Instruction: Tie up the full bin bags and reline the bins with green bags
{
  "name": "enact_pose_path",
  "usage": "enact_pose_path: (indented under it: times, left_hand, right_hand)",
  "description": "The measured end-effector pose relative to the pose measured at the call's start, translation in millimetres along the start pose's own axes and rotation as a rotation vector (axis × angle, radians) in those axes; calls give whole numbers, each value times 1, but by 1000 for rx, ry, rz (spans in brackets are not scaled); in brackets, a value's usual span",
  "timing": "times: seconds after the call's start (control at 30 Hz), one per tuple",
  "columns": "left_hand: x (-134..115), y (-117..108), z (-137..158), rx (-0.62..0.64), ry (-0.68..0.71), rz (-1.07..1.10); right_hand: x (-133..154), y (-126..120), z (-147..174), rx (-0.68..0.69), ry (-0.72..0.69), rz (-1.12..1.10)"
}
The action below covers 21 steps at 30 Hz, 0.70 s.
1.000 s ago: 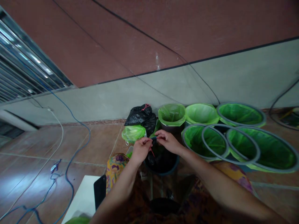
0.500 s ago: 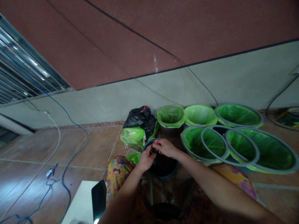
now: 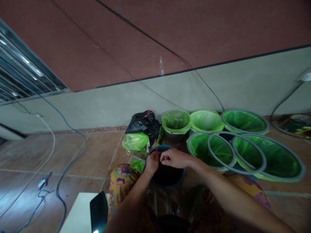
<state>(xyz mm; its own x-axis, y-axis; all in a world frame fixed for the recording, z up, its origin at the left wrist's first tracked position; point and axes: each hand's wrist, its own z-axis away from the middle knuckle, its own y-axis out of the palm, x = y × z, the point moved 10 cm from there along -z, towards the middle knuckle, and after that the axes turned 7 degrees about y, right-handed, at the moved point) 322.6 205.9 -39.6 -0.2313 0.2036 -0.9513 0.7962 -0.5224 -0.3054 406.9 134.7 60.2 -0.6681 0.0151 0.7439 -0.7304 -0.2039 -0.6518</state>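
Observation:
A blue-rimmed bin with a dark inside stands between my knees. At its far left rim my left hand is closed in a pinch on a red drawstring, whose loop sticks up above the fingers. Beside it, over the bin's opening, my right hand has its fingers curled in. Its fingertips point at the left hand, and whatever they pinch is too small to make out. The lower part of the drawstring is hidden by the fingers.
Behind the bin lie a tied black bag and a green bag. Several green-lined bins stand at the right, with a loose grey ring on top. A phone rests on a white surface at lower left.
The red drawstring loop now stands up above my left hand. My right hand has dropped slightly and drawn its fingertips off the red part. The view has shifted a little.

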Motion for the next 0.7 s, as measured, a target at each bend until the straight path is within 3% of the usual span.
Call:
enact_pose_path:
  times: [0.13,0.3,0.43,0.5,0.7]
  left_hand:
    - [-25,38,12,275,212,-77]
    - [-33,54,24,391,210,-95]
    - [-15,45,21,366,43,-54]
    - [-7,42,20,340,-24,17]
    - [8,31,18,196,-189,246]
  right_hand:
    - [20,18,-6,65,-83,-56]
    - [-2,5,-23,3,18,-296]
    - [-35,-22,-23,-238,181,-131]
    - [-45,-24,-19,-271,237,43]
    - [-51,16,-15,72,247,328]
